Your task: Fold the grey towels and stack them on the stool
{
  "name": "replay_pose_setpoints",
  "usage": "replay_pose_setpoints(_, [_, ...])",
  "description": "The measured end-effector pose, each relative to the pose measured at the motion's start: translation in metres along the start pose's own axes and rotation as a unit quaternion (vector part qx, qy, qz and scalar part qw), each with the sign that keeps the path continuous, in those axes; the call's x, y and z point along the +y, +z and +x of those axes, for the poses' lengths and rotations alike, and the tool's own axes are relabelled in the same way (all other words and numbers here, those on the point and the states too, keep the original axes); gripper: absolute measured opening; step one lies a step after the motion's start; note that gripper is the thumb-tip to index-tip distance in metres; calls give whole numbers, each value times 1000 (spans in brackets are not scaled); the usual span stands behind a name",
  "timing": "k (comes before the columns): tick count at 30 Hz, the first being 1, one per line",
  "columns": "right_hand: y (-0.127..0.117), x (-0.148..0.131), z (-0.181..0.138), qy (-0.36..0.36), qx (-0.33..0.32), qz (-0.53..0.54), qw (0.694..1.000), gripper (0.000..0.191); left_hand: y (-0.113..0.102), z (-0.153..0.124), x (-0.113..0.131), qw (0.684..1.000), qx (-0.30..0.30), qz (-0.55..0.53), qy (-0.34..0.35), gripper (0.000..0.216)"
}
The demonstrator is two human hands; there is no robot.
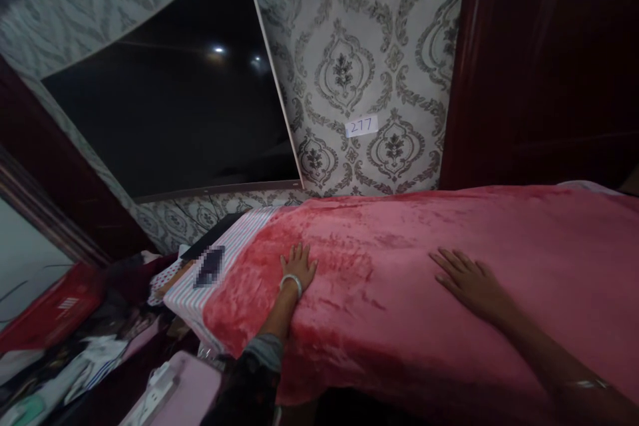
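Observation:
A pinkish-red plush blanket [379,306] is spread over a long raised surface across the middle and right of the head view. My left hand [299,269], with a pale bangle at the wrist, lies flat on its left part, fingers spread. Around that hand the pile looks darker and ruffled. Farther right, my right hand [464,279] is stretched out over the smoother, lighter part of the blanket, fingers apart and holding nothing. From under the blanket's left end shows a striped cloth [239,239], with a blurred-out dark item [210,266] on it.
A large dark television [190,93] hangs on the patterned wall, with a paper label reading 277 [362,126] to its right. Dark red wood panelling [544,66] stands behind the right side. At lower left are a red box [54,309], a power strip [154,396] and heaped clothes.

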State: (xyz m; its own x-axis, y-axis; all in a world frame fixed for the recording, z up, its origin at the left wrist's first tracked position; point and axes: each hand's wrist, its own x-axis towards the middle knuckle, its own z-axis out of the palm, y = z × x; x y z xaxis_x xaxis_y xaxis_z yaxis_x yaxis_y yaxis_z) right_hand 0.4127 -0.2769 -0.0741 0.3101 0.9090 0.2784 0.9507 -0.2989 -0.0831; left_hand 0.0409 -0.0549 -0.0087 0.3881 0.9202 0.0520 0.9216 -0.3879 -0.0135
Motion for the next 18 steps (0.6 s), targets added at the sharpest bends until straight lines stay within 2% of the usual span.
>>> replay_pose_setpoints(9, [13,12,2,0,-8,16,1000,71,3,-3,-1,1000,5,-17,2,65])
replay_pose_setpoints(12, [6,12,17,18,-39,32,999,66,2,-5,-1,998,7,-37,45,64])
replay_pose_setpoints(15, [-8,-8,44,14,-33,38,999,65,-4,-4,3,990,-11,-56,129,65])
replay_pose_setpoints(18, [-15,-47,77,-21,-18,49,998,62,-7,4,12,977,-19,-74,200,67])
